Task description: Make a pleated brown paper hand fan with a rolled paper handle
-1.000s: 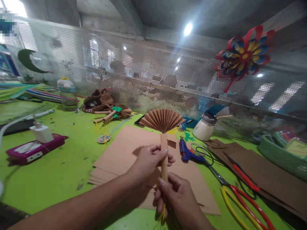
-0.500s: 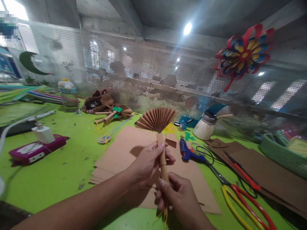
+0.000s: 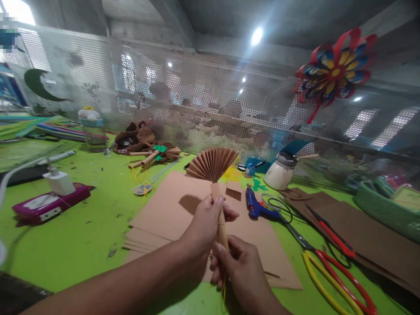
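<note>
A pleated brown paper fan stands spread at the top of a rolled paper handle. My left hand is closed around the upper part of that handle, thumb along its front. Lower down, my right hand pinches the handle's bottom end, where thin yellow strands hang. Beneath both hands lies a stack of brown paper sheets. A blue glue gun rests just right of the fan, and a small brown paper piece lies beside the handle.
Scissors with red and yellow handles and a red cutter lie at right, near dark brown sheets. A white jar and green basket stand behind. At left is a purple power strip; paper rolls lie farther back.
The fan and handle have shifted slightly left and lean a little more to the left. Both hands keep their hold on the handle.
</note>
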The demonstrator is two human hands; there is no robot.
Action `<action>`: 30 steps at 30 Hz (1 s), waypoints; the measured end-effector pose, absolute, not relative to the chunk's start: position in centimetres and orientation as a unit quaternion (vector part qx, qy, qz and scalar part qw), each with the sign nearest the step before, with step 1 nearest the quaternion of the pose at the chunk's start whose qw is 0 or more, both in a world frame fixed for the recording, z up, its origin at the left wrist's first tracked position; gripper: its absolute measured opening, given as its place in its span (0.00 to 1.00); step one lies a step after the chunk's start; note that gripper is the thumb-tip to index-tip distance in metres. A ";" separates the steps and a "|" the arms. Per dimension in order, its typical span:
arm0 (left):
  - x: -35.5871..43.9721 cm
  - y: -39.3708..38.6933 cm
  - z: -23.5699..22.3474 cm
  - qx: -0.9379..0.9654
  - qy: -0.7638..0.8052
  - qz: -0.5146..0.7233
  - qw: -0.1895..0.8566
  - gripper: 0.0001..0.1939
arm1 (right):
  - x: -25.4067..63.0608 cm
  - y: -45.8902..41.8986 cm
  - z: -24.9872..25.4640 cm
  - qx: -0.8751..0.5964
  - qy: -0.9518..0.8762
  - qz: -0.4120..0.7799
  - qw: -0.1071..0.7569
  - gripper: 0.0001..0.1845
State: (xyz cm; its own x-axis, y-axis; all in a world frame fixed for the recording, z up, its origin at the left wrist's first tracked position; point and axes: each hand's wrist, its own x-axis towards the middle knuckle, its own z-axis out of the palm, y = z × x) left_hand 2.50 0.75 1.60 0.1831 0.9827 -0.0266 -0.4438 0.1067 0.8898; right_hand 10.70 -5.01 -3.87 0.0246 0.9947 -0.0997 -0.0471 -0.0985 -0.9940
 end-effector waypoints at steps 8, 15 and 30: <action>0.8 0.7 3.6 0.373 0.213 0.449 0.783 0.10 | 11.6 -5.3 -2.2 -0.397 -0.455 0.634 0.483 0.24; 0.6 1.2 3.4 0.389 0.158 0.440 0.793 0.11 | 12.2 -5.3 -2.5 -0.364 -0.469 0.659 0.461 0.23; 1.2 1.1 2.3 0.421 0.211 0.454 0.756 0.12 | 11.1 -5.4 -3.0 -0.418 -0.485 0.614 0.462 0.28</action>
